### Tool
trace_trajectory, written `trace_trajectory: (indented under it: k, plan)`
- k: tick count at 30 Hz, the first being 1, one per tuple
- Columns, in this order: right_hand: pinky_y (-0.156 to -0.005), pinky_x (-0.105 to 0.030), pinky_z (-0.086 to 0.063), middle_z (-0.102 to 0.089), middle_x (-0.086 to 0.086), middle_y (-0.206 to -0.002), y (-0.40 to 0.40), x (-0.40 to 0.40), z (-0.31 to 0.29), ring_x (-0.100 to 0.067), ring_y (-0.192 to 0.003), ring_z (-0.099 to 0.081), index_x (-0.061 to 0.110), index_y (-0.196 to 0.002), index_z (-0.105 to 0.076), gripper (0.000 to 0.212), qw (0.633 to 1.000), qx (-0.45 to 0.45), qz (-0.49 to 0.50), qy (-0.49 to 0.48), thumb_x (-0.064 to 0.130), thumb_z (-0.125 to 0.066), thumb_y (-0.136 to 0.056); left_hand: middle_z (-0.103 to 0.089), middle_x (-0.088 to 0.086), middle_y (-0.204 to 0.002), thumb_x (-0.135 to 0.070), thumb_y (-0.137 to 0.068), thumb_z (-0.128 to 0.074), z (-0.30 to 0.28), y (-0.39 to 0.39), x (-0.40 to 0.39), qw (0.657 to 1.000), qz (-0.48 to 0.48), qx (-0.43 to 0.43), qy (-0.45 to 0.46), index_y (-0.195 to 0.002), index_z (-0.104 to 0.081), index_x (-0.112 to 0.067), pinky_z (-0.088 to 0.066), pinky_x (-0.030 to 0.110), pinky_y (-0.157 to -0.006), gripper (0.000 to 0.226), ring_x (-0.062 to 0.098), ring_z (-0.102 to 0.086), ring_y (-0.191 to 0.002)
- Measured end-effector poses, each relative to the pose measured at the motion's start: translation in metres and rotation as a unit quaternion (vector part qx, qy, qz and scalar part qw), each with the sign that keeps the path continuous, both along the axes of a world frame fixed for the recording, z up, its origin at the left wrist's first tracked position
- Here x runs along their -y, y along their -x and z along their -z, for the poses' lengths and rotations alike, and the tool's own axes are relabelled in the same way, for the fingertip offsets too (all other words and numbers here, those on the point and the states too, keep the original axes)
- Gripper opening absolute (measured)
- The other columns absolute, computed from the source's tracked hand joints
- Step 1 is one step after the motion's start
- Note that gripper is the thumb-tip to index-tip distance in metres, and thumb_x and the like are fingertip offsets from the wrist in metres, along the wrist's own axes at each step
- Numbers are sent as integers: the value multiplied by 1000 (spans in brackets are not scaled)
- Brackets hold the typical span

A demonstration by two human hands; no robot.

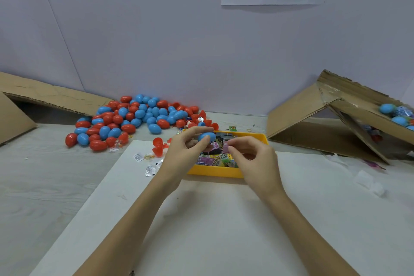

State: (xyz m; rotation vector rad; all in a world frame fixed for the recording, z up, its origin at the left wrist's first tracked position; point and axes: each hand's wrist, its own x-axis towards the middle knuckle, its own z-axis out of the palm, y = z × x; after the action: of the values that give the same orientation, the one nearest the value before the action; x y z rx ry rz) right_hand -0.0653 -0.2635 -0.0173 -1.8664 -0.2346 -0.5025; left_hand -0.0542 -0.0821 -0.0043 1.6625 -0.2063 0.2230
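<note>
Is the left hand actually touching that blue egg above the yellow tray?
Touching. The head view shows the left hand pinching the blue egg between thumb and fingers.

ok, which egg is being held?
The blue egg pinched by the left hand over the yellow tray; all others lie loose in the table pile or the box at right.
</note>
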Motion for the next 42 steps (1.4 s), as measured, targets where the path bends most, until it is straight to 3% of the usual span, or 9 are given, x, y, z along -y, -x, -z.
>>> trace_trajectory:
  k: [6, 14, 22, 25, 27, 31, 36, 39, 42]
  plan:
    - [-84, -26, -60, -75, 5, -96, -2, 7, -3, -5, -92, -71, 18, -110, -72, 19, 997, -31, 3, -65, 9, -73, -93, -78, -8, -99, -15, -98, -68, -1, 5, 4, 997, 77, -23, -10, -124, -71, -24, -54, 13, -76, 28, 12, -75, -95]
    - [-84, -22, -59, -74, 7, -101, 2, 2, -7, -6, -97, -71, 16, -116, -70, 22, 998, 1, -40, -41, 7, -70, -95, -74, -16, -103, -21, -97, -69, -1, 4, 7, 997, 63, -22, -25, -117, -71, -24, -57, 17, -73, 21, 3, -73, -97]
    - [-88, -26, -59, -75, 5, -104, 3, 0, -8, -7, -100, -71, 15, -113, -71, 19, 999, 25, -22, -4, 6, -67, -97, -72, -7, -108, -22, -91, -76, -1, 3, 6, 996, 7, 20, -81, -115, -68, -23, -59, 20, -75, 25, 8, -71, -96]
    - [-84, -14, -53, -74, 7, -103, -2, 10, -4, -4, -98, -68, 17, -107, -72, 15, 996, 25, 24, 79, 8, -64, -99, -67, -9, -111, -14, -92, -74, 2, 1, 0, 955, -64, 134, -257, -114, -65, -20, -54, 17, -79, 24, 8, -63, -96]
    - [-83, -15, -48, -70, 7, -103, -5, 18, -1, -8, -98, -62, 19, -101, -75, 11, 982, 5, 38, 187, 18, -64, -100, -66, -8, -112, -8, -92, -71, 3, 2, -3, 927, -63, 174, -325, -113, -65, -19, -47, 12, -81, 24, 8, -58, -98]
    - [-84, -36, -48, -72, 8, -91, -6, 22, 3, -11, -92, -61, 26, -88, -78, 27, 954, -33, -39, 296, 35, -57, -103, -65, -7, -114, -6, -96, -65, 3, 4, -2, 921, -49, 179, -341, -112, -74, -20, -43, 9, -80, 23, 9, -58, -99]
    - [-91, -42, -46, -68, 2, -93, -9, 18, 3, -18, -96, -59, 23, -92, -80, 35, 936, -51, -34, 346, 37, -51, -105, -56, -4, -119, -9, -102, -56, 2, 5, 0, 926, -45, 165, -336, -113, -75, -19, -41, 7, -77, 24, 10, -56, -99]
    - [-89, -37, -48, -72, -1, -95, -10, 18, 4, -17, -96, -61, 16, -94, -81, 27, 949, -46, -21, 312, 27, -58, -103, -57, -2, -118, -9, -102, -55, 1, 5, 0, 929, -54, 161, -330, -116, -73, -19, -51, 22, -79, 25, 13, -57, -97]
    - [-77, -7, -45, -72, 3, -98, -8, 19, 0, -5, -86, -60, 15, -101, -82, 13, 970, -25, 14, 241, 16, -70, -97, -57, -3, -115, -9, -102, -57, 3, 4, 1, 934, -56, 156, -317, -116, -74, -21, -52, 27, -79, 25, 11, -57, -97]
